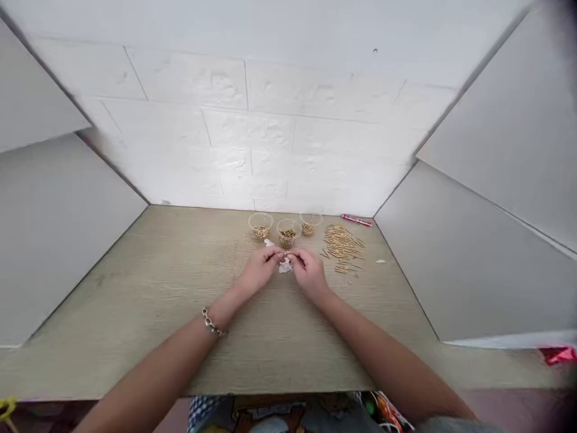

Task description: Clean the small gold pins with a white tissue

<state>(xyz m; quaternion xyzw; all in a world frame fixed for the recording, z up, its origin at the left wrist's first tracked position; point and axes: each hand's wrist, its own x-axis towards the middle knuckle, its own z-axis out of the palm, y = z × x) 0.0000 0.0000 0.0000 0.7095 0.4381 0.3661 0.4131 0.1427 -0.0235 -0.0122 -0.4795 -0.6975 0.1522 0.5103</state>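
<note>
Grip pinched shut: left hand (259, 270) and right hand (309, 273) fingertips together on small item (285, 258), too small to identify, above white scrap (285, 266).

A white wall (252, 126) of raised, brick-patterned panels rises behind a pale wooden table (135, 300) with a faint grain. A grey board (58, 228) angles in at the left and another (487, 252) at the right, both meeting the wall. Soft, even light falls across everything.
</note>
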